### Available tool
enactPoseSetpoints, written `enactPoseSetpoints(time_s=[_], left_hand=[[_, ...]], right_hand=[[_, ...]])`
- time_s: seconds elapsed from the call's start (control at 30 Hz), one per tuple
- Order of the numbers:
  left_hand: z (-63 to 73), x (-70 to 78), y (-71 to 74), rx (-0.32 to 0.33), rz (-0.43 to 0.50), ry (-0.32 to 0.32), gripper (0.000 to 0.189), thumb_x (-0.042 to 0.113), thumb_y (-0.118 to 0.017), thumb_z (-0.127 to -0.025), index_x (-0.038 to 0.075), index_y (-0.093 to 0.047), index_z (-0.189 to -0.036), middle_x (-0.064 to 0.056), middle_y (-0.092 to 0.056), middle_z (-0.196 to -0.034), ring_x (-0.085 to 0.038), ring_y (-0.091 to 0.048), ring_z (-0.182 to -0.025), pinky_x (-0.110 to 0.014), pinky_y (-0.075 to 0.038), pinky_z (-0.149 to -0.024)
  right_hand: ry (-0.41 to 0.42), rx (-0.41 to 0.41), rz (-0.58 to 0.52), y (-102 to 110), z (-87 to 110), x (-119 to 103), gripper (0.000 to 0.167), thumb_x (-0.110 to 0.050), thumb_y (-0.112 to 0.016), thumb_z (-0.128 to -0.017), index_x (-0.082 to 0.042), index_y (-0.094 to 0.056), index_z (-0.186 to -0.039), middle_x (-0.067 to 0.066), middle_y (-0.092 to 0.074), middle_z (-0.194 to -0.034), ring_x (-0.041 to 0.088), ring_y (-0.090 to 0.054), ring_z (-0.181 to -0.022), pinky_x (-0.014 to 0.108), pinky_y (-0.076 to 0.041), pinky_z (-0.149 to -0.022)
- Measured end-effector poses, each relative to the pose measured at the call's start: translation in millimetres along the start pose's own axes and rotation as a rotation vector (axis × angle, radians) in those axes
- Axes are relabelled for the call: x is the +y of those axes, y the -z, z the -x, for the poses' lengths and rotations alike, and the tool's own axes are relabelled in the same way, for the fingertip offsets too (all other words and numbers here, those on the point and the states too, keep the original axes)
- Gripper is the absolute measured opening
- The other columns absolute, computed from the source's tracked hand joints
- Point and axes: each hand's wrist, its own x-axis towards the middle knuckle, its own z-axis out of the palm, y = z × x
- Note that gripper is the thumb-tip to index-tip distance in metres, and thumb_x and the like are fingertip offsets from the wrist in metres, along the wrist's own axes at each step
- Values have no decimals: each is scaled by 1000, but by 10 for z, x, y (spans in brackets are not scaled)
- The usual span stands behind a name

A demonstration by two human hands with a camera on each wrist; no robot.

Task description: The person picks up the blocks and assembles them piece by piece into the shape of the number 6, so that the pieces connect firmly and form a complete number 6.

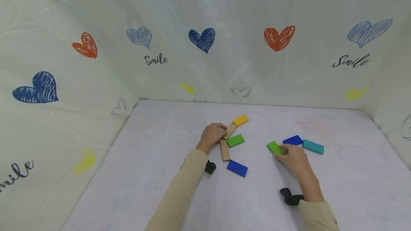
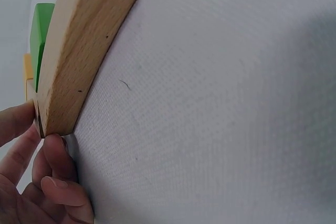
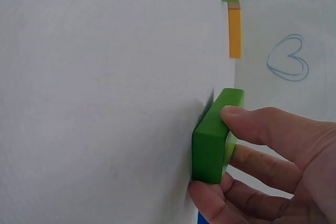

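Observation:
My left hand (image 1: 213,135) is at the meeting ends of two plain wooden blocks. Its curled fingers (image 2: 58,153) pinch the farther wooden block (image 1: 230,130), while fingertips sit right at the end of the nearer wooden block (image 2: 86,51). Beside that joint lies a green block (image 1: 236,140), and a yellow block (image 1: 240,120) adjoins the far end. A blue block (image 1: 237,168) lies by the nearer wooden block's lower end. On the right, my right hand (image 1: 293,158) grips a second green block (image 3: 215,135) between thumb and fingers, close over the table.
Just beyond the right hand lie a blue block with a pointed end (image 1: 293,140) and a teal block (image 1: 313,147), end to end. The white-covered table (image 1: 135,145) meets a patterned curtain (image 1: 205,70) at the back and sides.

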Motion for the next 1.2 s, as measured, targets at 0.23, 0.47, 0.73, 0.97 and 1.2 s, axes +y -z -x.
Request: enactPoseSetpoints(time_s=[0.23, 0.47, 0.73, 0.97, 1.2], left_hand=[[0, 7, 3, -5, 4, -6, 22, 27, -64, -83, 23, -70, -103, 1, -60, -66, -9, -48, -46, -21, -37, -44], [7, 8, 12, -6, 10, -11, 22, 26, -64, -83, 21, -70, -103, 1, -60, -66, -9, -47, -46, -21, -36, -44], [7, 5, 13, 0, 0, -15, 21, 26, -64, -82, 22, -71, -102, 2, -58, -60, -9, -47, -45, -21, -36, -43], [4, 4, 6, 1, 0, -17, 22, 26, -65, -82, 22, -71, -102, 2, -55, -55, -10, -47, -44, -22, -35, -43], [10, 6, 10, -2, -2, -11, 22, 26, -64, -82, 22, -70, -103, 2, -56, -57, -10, -47, -45, -22, -35, -44]], right_hand=[[9, -4, -12, -45, -79, -91, 49, -20, -67, -84, 8, -54, -123, 29, -59, -109, 39, -57, -97, 49, -48, -79], [26, -17, -38, -74, -147, -175, 50, -21, -67, -84, 7, -54, -123, 27, -59, -109, 36, -56, -97, 48, -47, -81], [48, -36, -76, -126, -217, -234, 47, -21, -66, -85, 4, -56, -123, 25, -59, -112, 34, -55, -100, 48, -46, -84], [119, -27, -84, -167, -289, -293, 43, -19, -68, -83, 3, -59, -119, 22, -61, -109, 30, -56, -96, 45, -47, -83], [158, -32, -92, -211, -378, -320, 41, -18, -69, -82, 1, -61, -118, 19, -61, -104, 26, -54, -91, 41, -46, -79]])
